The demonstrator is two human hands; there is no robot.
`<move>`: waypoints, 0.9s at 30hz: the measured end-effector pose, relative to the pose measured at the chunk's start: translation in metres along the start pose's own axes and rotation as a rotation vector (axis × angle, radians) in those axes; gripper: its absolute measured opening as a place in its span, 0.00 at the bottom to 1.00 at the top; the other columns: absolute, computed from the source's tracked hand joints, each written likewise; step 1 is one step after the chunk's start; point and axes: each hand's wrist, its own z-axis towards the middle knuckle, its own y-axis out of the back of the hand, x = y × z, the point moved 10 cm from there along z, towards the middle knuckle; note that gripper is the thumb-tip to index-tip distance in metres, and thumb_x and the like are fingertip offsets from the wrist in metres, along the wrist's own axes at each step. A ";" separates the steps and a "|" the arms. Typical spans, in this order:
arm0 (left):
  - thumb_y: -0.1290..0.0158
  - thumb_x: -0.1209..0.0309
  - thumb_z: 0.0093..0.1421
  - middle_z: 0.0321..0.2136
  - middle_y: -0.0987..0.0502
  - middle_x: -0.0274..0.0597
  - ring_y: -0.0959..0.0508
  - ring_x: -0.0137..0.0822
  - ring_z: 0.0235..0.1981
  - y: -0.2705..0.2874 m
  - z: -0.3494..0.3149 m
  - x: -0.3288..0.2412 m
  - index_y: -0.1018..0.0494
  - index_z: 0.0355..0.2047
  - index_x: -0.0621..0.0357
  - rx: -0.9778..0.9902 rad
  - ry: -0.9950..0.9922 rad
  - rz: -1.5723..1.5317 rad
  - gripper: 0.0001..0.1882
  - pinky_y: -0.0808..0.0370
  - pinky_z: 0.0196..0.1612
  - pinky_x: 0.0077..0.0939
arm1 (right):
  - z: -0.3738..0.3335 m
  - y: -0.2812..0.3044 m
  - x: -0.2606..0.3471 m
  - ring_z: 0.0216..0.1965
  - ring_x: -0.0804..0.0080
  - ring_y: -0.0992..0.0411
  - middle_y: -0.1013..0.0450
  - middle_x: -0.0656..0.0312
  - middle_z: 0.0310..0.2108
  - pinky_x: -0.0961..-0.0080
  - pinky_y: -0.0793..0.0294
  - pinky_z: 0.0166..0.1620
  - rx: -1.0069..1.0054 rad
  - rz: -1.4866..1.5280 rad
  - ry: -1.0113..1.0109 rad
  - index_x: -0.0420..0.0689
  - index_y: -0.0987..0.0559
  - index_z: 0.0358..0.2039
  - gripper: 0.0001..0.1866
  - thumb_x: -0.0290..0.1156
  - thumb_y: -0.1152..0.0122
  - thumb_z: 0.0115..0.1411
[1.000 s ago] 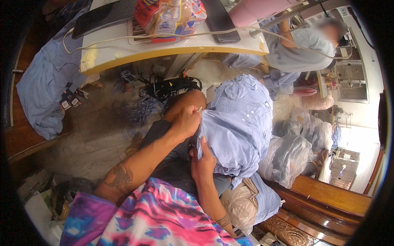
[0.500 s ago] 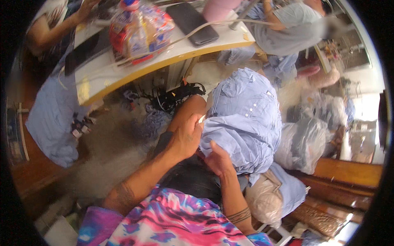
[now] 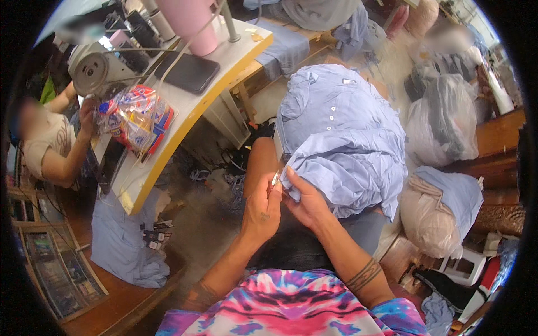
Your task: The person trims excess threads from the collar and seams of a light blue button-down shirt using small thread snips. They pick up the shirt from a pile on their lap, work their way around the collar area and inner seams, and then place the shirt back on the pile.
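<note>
A light blue buttoned shirt (image 3: 347, 129) lies bunched over my lap, with a row of small white buttons and a pale label on its upper part. My left hand (image 3: 262, 211) is closed around a small silvery tool (image 3: 275, 178) whose tip points up by the shirt's edge; its exact kind is too small to tell. Beside it, my right hand (image 3: 305, 203) pinches the near left edge of the shirt between thumb and fingers. The two hands almost touch, and the fingertips under the cloth are hidden.
At the upper left stands a white table with a yellow edge (image 3: 168, 162), bearing a black phone (image 3: 188, 71), a pink tumbler (image 3: 190, 28) and a plastic-wrapped package (image 3: 137, 120). Another person (image 3: 56, 137) sits beyond it. Bagged clothes (image 3: 443, 120) and a wrapped bundle (image 3: 434, 218) lie right.
The view has turned, so the table sits farther left and the bundles farther right. My hands have come closer together at the shirt's edge, and the silvery tool shows more plainly.
</note>
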 end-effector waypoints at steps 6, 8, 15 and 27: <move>0.53 0.64 0.72 0.26 0.28 0.32 0.31 0.21 0.24 -0.002 0.001 0.005 0.29 0.51 0.63 0.035 0.021 -0.001 0.15 0.33 0.28 0.20 | 0.000 0.005 -0.004 0.36 0.77 0.28 0.24 0.68 0.35 0.73 0.29 0.40 0.029 -0.070 0.044 0.48 0.21 0.41 0.13 0.43 0.33 0.66; 0.52 0.64 0.72 0.26 0.28 0.31 0.32 0.20 0.24 -0.001 0.003 0.006 0.29 0.51 0.63 0.043 0.030 -0.008 0.15 0.34 0.26 0.19 | 0.002 0.007 -0.003 0.34 0.78 0.29 0.25 0.69 0.34 0.74 0.30 0.38 0.037 -0.146 0.099 0.48 0.21 0.40 0.14 0.44 0.31 0.65; 0.51 0.66 0.70 0.25 0.29 0.29 0.33 0.19 0.24 0.005 0.010 0.006 0.28 0.51 0.64 0.098 0.076 -0.006 0.15 0.35 0.26 0.18 | -0.011 0.011 0.017 0.28 0.80 0.33 0.29 0.72 0.25 0.78 0.34 0.32 -0.061 -0.435 0.156 0.48 0.21 0.27 0.16 0.46 0.29 0.62; 0.52 0.69 0.69 0.26 0.23 0.40 0.26 0.29 0.28 -0.013 0.020 0.000 0.24 0.45 0.68 0.138 0.111 0.060 0.14 0.28 0.33 0.28 | -0.026 0.021 0.011 0.28 0.78 0.32 0.28 0.68 0.27 0.77 0.31 0.31 -0.102 -0.214 0.117 0.45 0.21 0.32 0.14 0.40 0.26 0.60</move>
